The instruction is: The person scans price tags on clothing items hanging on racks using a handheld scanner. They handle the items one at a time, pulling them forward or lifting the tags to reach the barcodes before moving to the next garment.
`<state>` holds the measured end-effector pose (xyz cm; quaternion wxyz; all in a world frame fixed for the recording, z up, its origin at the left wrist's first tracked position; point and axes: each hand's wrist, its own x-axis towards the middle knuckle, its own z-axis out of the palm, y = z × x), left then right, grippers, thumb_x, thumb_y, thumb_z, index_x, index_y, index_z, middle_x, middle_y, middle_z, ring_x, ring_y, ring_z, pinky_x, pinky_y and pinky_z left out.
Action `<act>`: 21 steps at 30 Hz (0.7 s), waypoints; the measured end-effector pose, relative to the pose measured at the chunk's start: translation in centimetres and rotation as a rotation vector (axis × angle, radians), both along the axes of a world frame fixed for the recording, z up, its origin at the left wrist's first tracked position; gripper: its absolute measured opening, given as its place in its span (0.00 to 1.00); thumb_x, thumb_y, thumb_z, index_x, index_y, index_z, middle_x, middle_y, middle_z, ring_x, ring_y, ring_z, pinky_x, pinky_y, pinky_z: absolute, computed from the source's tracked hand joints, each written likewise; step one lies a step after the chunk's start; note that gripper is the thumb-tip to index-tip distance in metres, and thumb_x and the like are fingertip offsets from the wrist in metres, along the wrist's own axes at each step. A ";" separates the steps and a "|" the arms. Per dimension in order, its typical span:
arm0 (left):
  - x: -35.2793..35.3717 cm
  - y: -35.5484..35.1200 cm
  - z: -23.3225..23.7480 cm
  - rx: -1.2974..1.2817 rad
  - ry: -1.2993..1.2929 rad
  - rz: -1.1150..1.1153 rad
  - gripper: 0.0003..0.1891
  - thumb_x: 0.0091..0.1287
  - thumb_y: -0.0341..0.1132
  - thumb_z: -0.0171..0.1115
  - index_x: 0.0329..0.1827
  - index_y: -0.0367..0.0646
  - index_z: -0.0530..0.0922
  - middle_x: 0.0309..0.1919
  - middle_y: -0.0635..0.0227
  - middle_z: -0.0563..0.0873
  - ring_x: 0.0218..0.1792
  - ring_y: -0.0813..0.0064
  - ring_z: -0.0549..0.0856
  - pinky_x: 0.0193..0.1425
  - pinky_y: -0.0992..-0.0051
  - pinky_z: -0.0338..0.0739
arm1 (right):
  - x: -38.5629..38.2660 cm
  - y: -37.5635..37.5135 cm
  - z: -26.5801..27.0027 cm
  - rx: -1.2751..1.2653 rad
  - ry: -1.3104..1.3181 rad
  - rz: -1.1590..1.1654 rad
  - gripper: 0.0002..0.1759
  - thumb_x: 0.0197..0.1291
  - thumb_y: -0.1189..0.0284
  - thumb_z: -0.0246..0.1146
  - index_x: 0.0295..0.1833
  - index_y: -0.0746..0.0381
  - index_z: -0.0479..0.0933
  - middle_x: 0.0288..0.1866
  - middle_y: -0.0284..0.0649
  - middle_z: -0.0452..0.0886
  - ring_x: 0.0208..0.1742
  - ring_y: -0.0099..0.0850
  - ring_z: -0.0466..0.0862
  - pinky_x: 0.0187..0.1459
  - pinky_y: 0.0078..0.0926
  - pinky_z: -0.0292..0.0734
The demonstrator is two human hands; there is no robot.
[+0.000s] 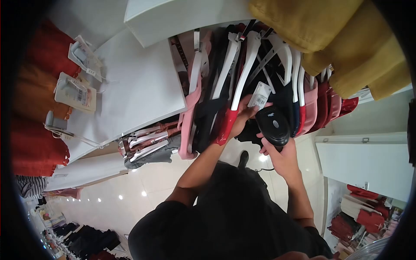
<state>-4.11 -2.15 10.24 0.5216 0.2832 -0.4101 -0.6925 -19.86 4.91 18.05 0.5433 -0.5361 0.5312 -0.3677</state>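
Note:
Among the hanging clothes, my left hand [242, 121] is closed with a white price tag [260, 95] between its fingers; a printed barcode shows on the tag. My right hand [281, 156] wraps round the handle of a black barcode scanner [274, 125]. The scanner's head points up at the tag, close to it. White hangers [246, 69] with black, red and pink garments surround both hands. A red garment [227, 123] hangs right beside my left wrist and partly covers it.
A white shelf panel [130, 82] juts out at left, with tagged red and orange garments [41, 93] beyond it. Mustard cloth [338, 30] hangs overhead at right. A white cabinet [364, 162] stands at right, and a cable [265, 169] dangles below the scanner.

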 end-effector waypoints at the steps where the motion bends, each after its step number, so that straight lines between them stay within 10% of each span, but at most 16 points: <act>1: -0.1 0.0 -0.6 -0.018 0.048 -0.014 0.24 0.72 0.37 0.54 0.66 0.32 0.65 0.58 0.49 0.80 0.57 0.69 0.81 0.62 0.74 0.71 | 0.0 -0.1 -0.1 -0.006 0.003 -0.008 0.08 0.59 0.76 0.66 0.41 0.69 0.77 0.31 0.38 0.82 0.28 0.22 0.82 0.32 0.22 0.77; 21: 1.0 0.6 -2.0 -0.023 0.107 0.035 0.26 0.68 0.41 0.52 0.63 0.30 0.69 0.51 0.46 0.81 0.50 0.57 0.84 0.55 0.62 0.78 | -4.1 3.2 -2.2 -0.105 0.163 0.124 0.08 0.57 0.73 0.67 0.37 0.68 0.78 0.23 0.40 0.81 0.25 0.27 0.79 0.31 0.29 0.74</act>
